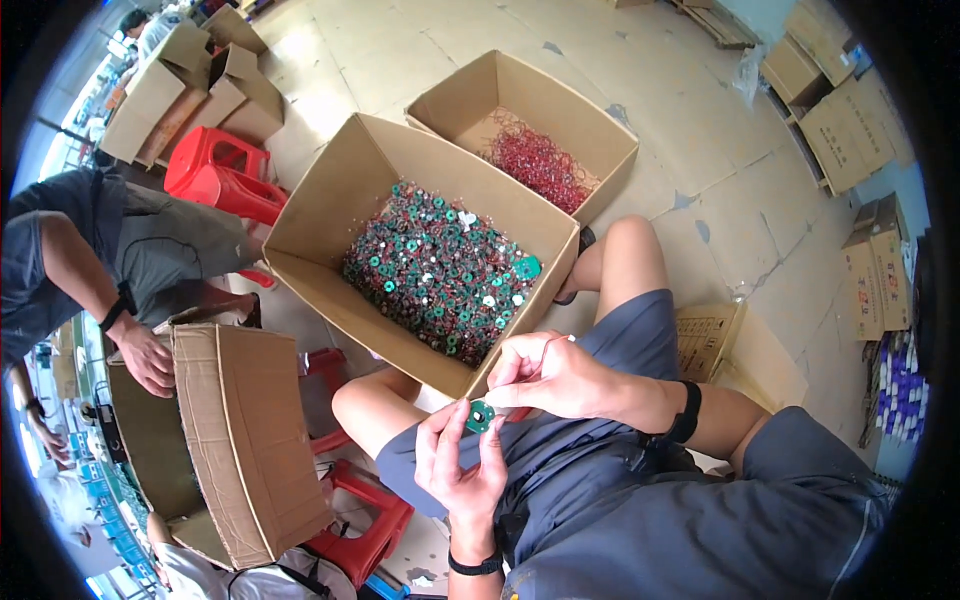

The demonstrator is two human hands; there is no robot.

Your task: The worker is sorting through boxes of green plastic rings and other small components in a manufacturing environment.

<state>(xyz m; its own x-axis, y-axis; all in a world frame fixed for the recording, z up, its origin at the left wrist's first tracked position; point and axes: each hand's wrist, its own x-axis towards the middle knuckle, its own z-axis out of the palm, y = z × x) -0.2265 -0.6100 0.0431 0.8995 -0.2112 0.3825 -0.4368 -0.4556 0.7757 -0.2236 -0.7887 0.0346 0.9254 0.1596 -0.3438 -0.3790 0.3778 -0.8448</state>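
Note:
Above my lap, my left hand (460, 465) pinches a small round green circuit board (480, 416) between thumb and fingertips. A small dark and white part sits near the board's middle. My right hand (555, 378) is closed at the board's upper edge, its thumb and index finger pressed together. A thin red wire (550, 341) with a pale end shows over the right hand's knuckles, so that hand grips the wire. Just beyond my hands stands a large cardboard box (330, 190) holding a heap of round green boards and wires (440, 265).
Behind it is a second cardboard box (600, 115) with loose red wires (545, 165). At left a co-worker's hand (148, 360) rests on another upright carton (255, 430). Red plastic stools (225, 170) and stacked cartons (840, 130) stand around. A flattened carton (745, 350) lies at right.

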